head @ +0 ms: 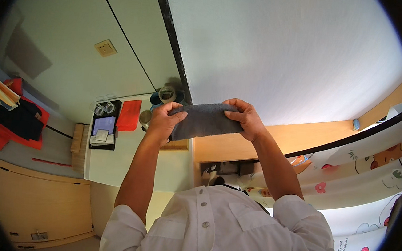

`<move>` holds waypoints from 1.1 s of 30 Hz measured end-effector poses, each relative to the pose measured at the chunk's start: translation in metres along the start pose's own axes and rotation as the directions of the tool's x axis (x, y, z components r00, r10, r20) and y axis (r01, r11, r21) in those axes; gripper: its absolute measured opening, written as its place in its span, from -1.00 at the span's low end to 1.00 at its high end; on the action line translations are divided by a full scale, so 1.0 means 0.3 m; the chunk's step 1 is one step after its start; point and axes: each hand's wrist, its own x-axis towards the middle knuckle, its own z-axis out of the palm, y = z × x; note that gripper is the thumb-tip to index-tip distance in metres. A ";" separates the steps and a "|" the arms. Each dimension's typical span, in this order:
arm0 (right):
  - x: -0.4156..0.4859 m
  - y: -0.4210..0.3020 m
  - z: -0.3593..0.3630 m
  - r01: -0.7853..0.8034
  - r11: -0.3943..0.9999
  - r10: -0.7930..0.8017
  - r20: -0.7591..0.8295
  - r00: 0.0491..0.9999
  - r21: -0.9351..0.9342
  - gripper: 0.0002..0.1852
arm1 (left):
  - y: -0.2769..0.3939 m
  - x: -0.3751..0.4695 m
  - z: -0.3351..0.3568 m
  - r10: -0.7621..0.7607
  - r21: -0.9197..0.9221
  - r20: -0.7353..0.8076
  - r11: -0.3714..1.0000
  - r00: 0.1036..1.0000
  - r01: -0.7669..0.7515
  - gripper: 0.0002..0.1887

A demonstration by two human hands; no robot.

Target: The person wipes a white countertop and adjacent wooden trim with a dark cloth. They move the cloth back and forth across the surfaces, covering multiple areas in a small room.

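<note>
A dark grey cloth [206,121] is stretched out flat in front of me, raised at about chest height. My left hand [166,121] pinches one end between thumb and fingers. At the other end, my right hand [247,118] grips the top corner, its thumb lying on the near face. The upper edge bows slightly between both hands, while the lower edge hangs free. Behind the cloth, part of a white-topped table [130,164] and some of the things on it are hidden.
On the table are a black tray [112,143] with clear glasses [105,108], a red sheet [128,115] and a glass jar [145,118]. A wooden ledge [274,136] runs along the wall. Printed curtain fabric [331,185] hangs at right; a wooden door [39,201] stands lower left.
</note>
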 end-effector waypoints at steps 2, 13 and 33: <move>-0.010 -0.021 0.036 0.040 0.990 -0.034 -0.047 0.998 0.134 -0.77 | -0.052 0.011 -0.004 -0.011 -0.105 -0.035 0.994 0.999 0.008 -0.70; -0.035 -0.073 0.127 0.080 0.981 -0.043 -0.206 0.978 0.177 -0.73 | -0.264 -0.095 0.140 0.119 -0.171 0.058 0.979 0.991 -0.108 -0.46; 0.036 0.065 0.009 0.251 0.694 -0.447 -0.131 0.885 -0.675 -0.47 | -0.114 -0.036 0.168 0.337 0.252 -0.007 0.912 0.942 -0.324 -0.71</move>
